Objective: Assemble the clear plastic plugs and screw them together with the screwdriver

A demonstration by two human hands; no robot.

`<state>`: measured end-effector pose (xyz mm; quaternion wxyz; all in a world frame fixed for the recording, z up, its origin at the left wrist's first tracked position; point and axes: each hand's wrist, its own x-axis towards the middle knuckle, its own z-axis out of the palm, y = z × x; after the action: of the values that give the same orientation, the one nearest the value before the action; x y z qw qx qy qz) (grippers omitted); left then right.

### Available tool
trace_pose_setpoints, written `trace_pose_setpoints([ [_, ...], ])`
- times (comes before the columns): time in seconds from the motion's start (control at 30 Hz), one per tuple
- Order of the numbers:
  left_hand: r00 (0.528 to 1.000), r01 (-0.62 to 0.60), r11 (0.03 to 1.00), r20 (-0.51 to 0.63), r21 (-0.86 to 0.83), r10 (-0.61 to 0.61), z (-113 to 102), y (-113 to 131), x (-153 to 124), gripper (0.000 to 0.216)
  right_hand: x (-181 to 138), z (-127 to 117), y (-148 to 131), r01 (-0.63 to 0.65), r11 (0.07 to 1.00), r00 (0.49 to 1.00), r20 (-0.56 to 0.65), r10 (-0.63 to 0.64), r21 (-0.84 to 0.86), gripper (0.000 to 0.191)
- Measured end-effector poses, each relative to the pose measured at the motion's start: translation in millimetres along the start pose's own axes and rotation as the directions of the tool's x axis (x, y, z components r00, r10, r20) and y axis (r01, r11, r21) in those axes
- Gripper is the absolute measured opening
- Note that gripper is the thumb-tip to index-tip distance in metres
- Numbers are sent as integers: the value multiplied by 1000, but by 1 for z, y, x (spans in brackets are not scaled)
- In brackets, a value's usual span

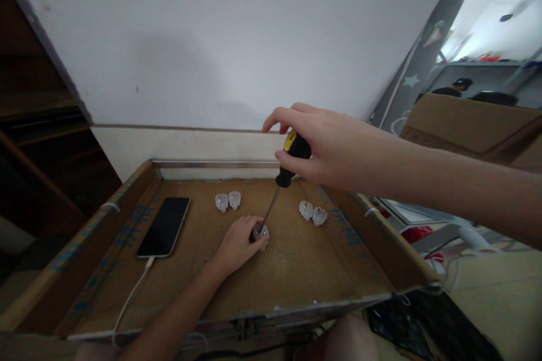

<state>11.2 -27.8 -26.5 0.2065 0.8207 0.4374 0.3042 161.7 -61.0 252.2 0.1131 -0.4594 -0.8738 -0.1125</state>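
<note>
Black-and-yellow screwdriver (297, 148), centre frame, held loosely by the fingers of the right hand (319, 141); the left hand (239, 240) pinches a small plastic part (264, 232), lower centre. Pressed off-axis, the slanting shaft (272, 206) could slip and jab fingers.

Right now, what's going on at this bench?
A person works with both hands over a cardboard tray. The left hand steadies a small part on the tray floor, while the right hand holds a screwdriver with its tip down at that part. One pair of clear pieces lies left of the screwdriver, another pair right of it. A phone on a cable lies at far left.
</note>
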Motion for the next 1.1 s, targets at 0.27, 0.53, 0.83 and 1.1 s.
trace_pose_setpoints([
  [0.27, 1000, -2, 1000, 1, 6, 2, 0, 0, 0, 28, 1, -1, -3, -7, 999, 1000, 13, 7, 39, 33],
  [0.53, 1000, -15, 1000, -17, 2, 15, 2, -3, 0, 28, 2, -2, -3, 3, 1000, 1000, 14, -3, -26, 33],
  [0.83, 1000, -7, 1000, -11, 4, 7, -1, 1, -1, 27, -1, -1, -2, 32, 998, 999, 27, -33, 46, 28],
  [1.1, 1000, -4, 1000, -10, 4, 4, 0, -1, 0, 26, -3, 0, -3, -19, 998, 1000, 2, 20, -64, 44],
])
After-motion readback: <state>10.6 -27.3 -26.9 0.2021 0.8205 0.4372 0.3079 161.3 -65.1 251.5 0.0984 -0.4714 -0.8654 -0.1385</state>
